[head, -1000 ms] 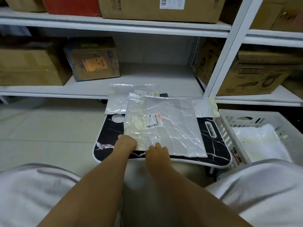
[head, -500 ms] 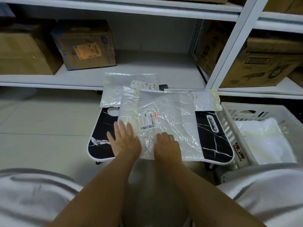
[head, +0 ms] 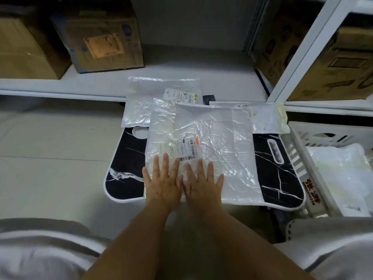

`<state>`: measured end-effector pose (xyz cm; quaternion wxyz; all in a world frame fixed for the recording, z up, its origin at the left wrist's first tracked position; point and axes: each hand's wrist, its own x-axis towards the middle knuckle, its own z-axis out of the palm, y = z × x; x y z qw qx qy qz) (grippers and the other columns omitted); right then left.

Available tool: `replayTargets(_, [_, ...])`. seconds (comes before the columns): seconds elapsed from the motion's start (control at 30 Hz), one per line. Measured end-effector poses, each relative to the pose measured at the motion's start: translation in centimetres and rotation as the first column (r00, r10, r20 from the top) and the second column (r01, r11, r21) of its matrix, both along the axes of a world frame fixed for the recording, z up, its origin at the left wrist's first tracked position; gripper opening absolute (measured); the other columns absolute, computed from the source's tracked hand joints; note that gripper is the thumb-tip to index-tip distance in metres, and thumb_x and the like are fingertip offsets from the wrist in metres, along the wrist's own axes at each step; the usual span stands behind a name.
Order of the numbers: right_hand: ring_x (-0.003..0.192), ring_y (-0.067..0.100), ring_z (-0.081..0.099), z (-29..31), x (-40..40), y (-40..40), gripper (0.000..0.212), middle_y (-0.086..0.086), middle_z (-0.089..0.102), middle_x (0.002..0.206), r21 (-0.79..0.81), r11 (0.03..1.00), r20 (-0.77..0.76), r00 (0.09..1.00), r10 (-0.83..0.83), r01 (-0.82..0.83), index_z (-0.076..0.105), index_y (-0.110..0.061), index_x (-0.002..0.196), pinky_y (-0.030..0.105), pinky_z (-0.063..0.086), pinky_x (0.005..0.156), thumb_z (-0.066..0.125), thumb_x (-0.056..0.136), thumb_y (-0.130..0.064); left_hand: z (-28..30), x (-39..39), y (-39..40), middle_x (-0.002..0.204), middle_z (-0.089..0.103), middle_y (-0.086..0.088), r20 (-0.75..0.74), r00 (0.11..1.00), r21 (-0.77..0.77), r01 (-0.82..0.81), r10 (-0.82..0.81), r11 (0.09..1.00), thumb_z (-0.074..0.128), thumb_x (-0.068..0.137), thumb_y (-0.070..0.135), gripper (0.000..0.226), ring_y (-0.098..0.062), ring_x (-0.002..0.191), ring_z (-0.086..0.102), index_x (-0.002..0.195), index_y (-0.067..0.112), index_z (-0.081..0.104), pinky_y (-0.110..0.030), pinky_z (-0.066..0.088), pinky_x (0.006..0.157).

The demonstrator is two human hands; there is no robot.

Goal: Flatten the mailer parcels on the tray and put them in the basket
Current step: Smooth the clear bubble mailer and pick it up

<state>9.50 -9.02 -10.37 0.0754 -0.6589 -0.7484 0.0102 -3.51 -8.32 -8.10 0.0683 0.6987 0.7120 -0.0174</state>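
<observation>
Pressing the top mailer flat on the tray

Lying under the top mailer (head: 203, 146), much of the black marbled tray (head: 278, 178) was covered, only its two ends and near rim showing. Three mailer parcels were on the tray: the top one in the middle, a second mailer (head: 141, 102) poking out at the far left, overhanging the tray's far edge, and a third mailer (head: 268, 118) at the far right, largely buried. A small dark object between the two far mailers was too hidden to identify. The print on the shipping label (head: 186, 149) was too small to read.

Both hands lay side by side on the near part of the top mailer: the left hand (head: 163, 182) and the right hand (head: 202, 184) were flat, fingers straight and spread, palms pressing down, grasping nothing.

The white basket (head: 298, 156) stood just beside the tray's right end, cut off by the frame edge, with at least one white parcel (head: 343, 178) inside. Four cardboard boxes sat on the shelves behind, all partly cropped
</observation>
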Motion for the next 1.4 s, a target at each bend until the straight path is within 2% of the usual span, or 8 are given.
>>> replayTargets(0.27, [0.134, 0.038, 0.041, 0.7, -0.1, 0.8, 0.049, 0.008, 0.047, 0.143, -0.029, 0.999, 0.032, 0.999, -0.017, 0.018, 0.047, -0.032, 0.134, 0.067, 0.028, 0.102, 0.028, 0.094, -0.055, 0.9, 0.1, 0.6, 0.160, -0.013, -0.002, 0.039, 0.999, -0.125, 0.005, 0.000, 0.992, 0.009, 0.099, 0.048, 0.055, -0.029, 0.146, -0.015, 0.151, 0.034, -0.005, -0.059, -0.003, 0.115])
replayTargets(0.5, [0.069, 0.026, 0.060, 3.3, 0.4, 4.0, 0.017, 0.004, 0.064, 0.081, 0.152, 0.984, -0.001, 0.996, 0.092, -0.091, 0.065, -0.018, 0.089, 0.037, 0.045, 0.066, 0.058, 0.084, -0.033, 2.9, 1.4, 2.7, 0.116, 0.051, -0.003, -0.022, 0.998, 0.168, 0.056, -0.053, 0.984, 0.030, 0.096, 0.037, 0.031, -0.025, 0.111, 0.044, 0.113, 0.022, 0.051, -0.042, 0.027, 0.106])
replayTargets(0.6, [0.093, 0.029, 0.062, 3.9, 1.2, 5.4, 0.026, 0.009, 0.065, 0.103, 0.187, 0.981, 0.022, 0.999, 0.040, -0.043, 0.062, -0.015, 0.108, 0.044, 0.046, 0.082, 0.058, 0.086, -0.028, 2.6, 2.0, 3.7, 0.147, 0.028, -0.012, 0.000, 0.998, 0.144, 0.057, -0.057, 0.988, 0.027, 0.099, 0.043, 0.047, -0.031, 0.140, 0.019, 0.138, 0.018, 0.032, -0.049, 0.011, 0.117])
replayTargets(0.7, [0.144, 0.035, 0.021, 3.4, 2.7, 5.7, 0.057, 0.010, 0.027, 0.156, -0.021, 0.999, 0.051, 0.998, 0.029, -0.028, 0.028, -0.031, 0.148, 0.062, 0.017, 0.109, 0.040, 0.095, -0.047, 1.4, 2.2, 4.3, 0.159, -0.018, -0.005, -0.042, 0.985, 0.043, 0.170, -0.169, 0.984, 0.012, 0.100, 0.049, 0.060, -0.029, 0.145, -0.019, 0.151, 0.026, -0.009, -0.058, -0.002, 0.115])
replayTargets(0.83, [0.148, 0.032, -0.012, 2.2, 3.8, 6.0, 0.064, -0.001, -0.013, 0.162, -0.278, 0.961, 0.055, 0.998, 0.019, -0.003, -0.005, -0.041, 0.151, 0.063, -0.002, 0.113, 0.011, 0.094, -0.066, 0.6, 1.7, 4.9, 0.158, -0.020, 0.001, -0.001, 0.982, -0.097, 0.189, -0.190, 0.977, 0.005, 0.099, 0.050, 0.056, -0.026, 0.145, -0.021, 0.150, 0.032, -0.011, -0.059, -0.002, 0.115])
replayTargets(1.07, [0.148, 0.030, 0.001, 2.7, 3.6, 6.3, 0.063, -0.002, -0.001, 0.162, -0.277, 0.961, 0.075, 0.997, 0.012, 0.009, 0.004, -0.041, 0.151, 0.059, 0.006, 0.113, 0.014, 0.094, -0.066, 1.4, 2.0, 5.5, 0.160, 0.006, 0.000, -0.003, 0.984, -0.067, 0.177, -0.177, 0.982, 0.015, 0.101, 0.044, 0.053, -0.028, 0.146, 0.005, 0.151, 0.030, 0.009, -0.055, 0.013, 0.113])
replayTargets(1.23, [0.115, 0.024, 0.051, 4.3, 3.9, 8.2, 0.051, 0.002, 0.055, 0.129, -0.028, 0.999, 0.085, 0.996, -0.015, 0.017, 0.041, -0.021, 0.135, 0.043, 0.035, 0.095, 0.033, 0.094, -0.049, 3.0, 2.9, 8.3, 0.134, 0.044, -0.004, -0.077, 0.976, 0.113, 0.213, -0.205, 0.970, 0.034, 0.097, 0.042, 0.062, -0.025, 0.118, 0.044, 0.150, 0.018, 0.011, -0.041, 0.037, 0.095])
replayTargets(1.4, [0.146, 0.034, 0.013, 5.0, 4.3, 10.6, 0.057, 0.010, 0.022, 0.157, 0.058, 0.998, 0.081, 0.997, -0.009, 0.004, 0.029, -0.027, 0.149, 0.058, 0.008, 0.113, 0.036, 0.096, -0.047, 2.7, 3.2, 10.2, 0.159, -0.011, -0.011, -0.168, 0.958, 0.130, 0.253, -0.230, 0.959, 0.019, 0.096, 0.058, 0.068, -0.037, 0.145, -0.014, 0.151, 0.028, -0.007, -0.061, -0.001, 0.114])
